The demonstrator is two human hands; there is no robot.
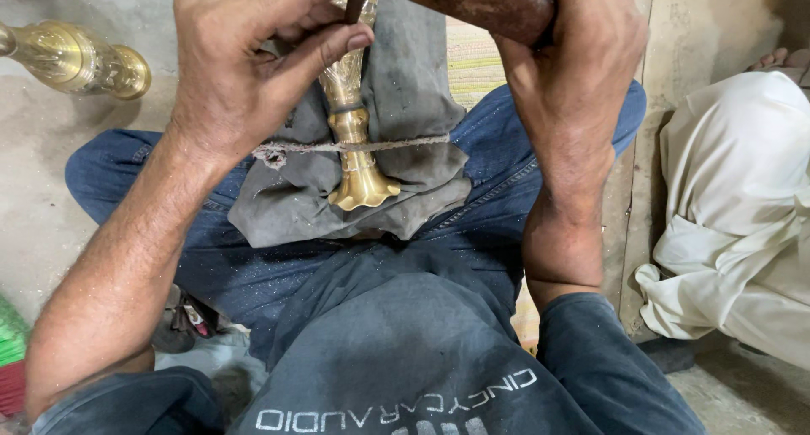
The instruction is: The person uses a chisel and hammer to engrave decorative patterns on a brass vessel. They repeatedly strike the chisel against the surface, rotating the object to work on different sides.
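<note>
I watched my left hand (245,64) pinch a thin chisel (356,0) against the brass vase (354,140), which lay strapped across my lap; my right hand (574,55) gripped a wooden mallet (481,5).

One cam only, worn on my head. It looks steeply down over my chest onto my lap and crossed legs, close range, w/ both forearms entering from the bottom edge. The floor (51,199) shows at the left, and another person's white clothing (734,207) at the right.
</note>
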